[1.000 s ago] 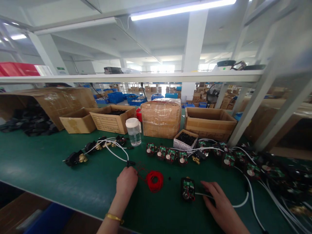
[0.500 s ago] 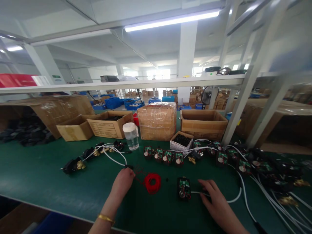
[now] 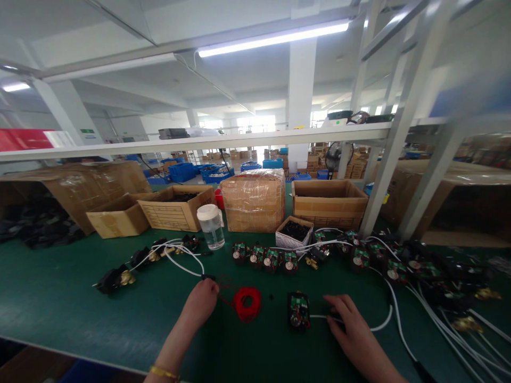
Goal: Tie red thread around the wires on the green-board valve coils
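My left hand (image 3: 202, 300) is closed, fingertips pressed together beside a black cable end (image 3: 208, 277). Thin red strands run from its fingers to a coil of red wire (image 3: 247, 304) on the right; what the fingers grip is hidden. My right hand (image 3: 353, 324) lies over a white cable (image 3: 318, 316), thumb and fingers apart. That cable leads left into an open black housing with a green circuit board (image 3: 298, 309), lying flat between the coil and my right hand. A tiny black piece (image 3: 271, 297) sits between coil and housing.
Behind stand several similar circuit-board housings (image 3: 270, 259), a water jug (image 3: 211, 227), a small box of black parts (image 3: 294, 234) and cardboard boxes (image 3: 252, 202). Black units with brass fittings (image 3: 115, 277) lie left. White cables and more housings crowd the right, near a metal post (image 3: 385, 181).
The whole view has shifted slightly, so most things sit a little further left. Both hands keep nearly the same places and poses; nothing has plainly been taken up or let go.
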`<action>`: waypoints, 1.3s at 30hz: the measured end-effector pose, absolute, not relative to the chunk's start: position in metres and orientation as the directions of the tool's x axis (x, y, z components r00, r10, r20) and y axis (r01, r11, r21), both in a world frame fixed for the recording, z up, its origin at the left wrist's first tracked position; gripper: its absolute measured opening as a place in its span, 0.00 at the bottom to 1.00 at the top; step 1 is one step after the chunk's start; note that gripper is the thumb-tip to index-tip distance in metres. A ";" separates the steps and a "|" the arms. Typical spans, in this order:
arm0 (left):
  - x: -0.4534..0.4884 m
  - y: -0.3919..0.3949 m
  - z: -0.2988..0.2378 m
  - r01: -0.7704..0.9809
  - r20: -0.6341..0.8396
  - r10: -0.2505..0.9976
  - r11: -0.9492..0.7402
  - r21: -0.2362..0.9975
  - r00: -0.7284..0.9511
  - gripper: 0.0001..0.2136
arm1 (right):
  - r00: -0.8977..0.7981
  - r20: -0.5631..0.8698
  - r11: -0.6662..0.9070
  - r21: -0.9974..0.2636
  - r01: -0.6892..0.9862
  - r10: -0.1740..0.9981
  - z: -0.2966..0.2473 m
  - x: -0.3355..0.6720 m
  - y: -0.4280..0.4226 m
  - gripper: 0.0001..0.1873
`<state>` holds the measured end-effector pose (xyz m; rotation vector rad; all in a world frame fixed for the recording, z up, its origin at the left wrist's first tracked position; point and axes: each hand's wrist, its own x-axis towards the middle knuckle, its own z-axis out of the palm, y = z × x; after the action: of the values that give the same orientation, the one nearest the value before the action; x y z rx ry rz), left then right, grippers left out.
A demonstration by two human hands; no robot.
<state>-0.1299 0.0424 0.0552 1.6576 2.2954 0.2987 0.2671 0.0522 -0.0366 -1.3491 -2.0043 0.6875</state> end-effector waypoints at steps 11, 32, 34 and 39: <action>-0.080 0.008 0.129 0.745 -0.142 0.990 0.110 0.658 -0.021 0.12 | -0.308 0.336 0.450 -0.756 0.476 0.890 0.035 0.232 0.026 0.12; -0.034 0.016 0.105 0.332 -0.144 0.969 0.071 0.941 0.200 0.18 | -0.468 0.236 0.342 -0.927 0.155 0.852 0.087 0.161 0.043 0.02; -0.039 0.015 0.097 0.223 -0.119 0.959 0.062 0.973 0.256 0.26 | -0.487 0.212 0.308 -0.943 0.125 0.848 0.094 0.158 0.047 0.02; -0.043 0.019 0.069 0.291 -0.151 0.934 0.053 0.955 0.324 0.25 | -0.489 0.139 0.171 -0.985 0.021 0.861 0.107 0.152 0.055 0.05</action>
<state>-0.0428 0.0188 0.0694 1.4744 1.1843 0.7245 0.1521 0.0552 0.1068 -0.8485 -1.6944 1.4076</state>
